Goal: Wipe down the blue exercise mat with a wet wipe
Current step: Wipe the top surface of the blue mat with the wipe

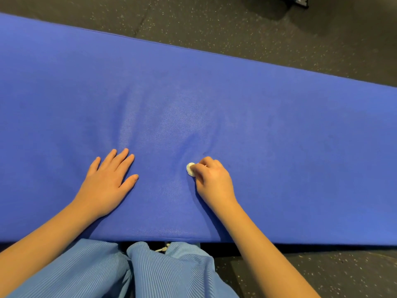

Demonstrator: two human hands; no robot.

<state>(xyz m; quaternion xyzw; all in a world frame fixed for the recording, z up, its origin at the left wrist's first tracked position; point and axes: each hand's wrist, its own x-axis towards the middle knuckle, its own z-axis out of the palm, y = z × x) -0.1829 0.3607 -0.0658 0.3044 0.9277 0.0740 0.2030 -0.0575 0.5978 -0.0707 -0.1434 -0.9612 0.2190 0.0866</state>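
Note:
The blue exercise mat [214, 100] stretches across the whole view from left to right on a dark floor. My left hand [107, 181] lies flat on the mat with its fingers straight and spread. My right hand [211, 179] has its fingers curled round a small, bunched white wet wipe [190, 169] and presses it onto the mat near the front edge. Only the wipe's left end shows past the fingers. The mat's surface dents and creases around both hands.
Dark speckled rubber flooring [257, 29] surrounds the mat at the back and front right. My knees in light blue ribbed trousers [137, 272] sit at the mat's near edge. A dark object [297, 2] stands at the top right on the floor.

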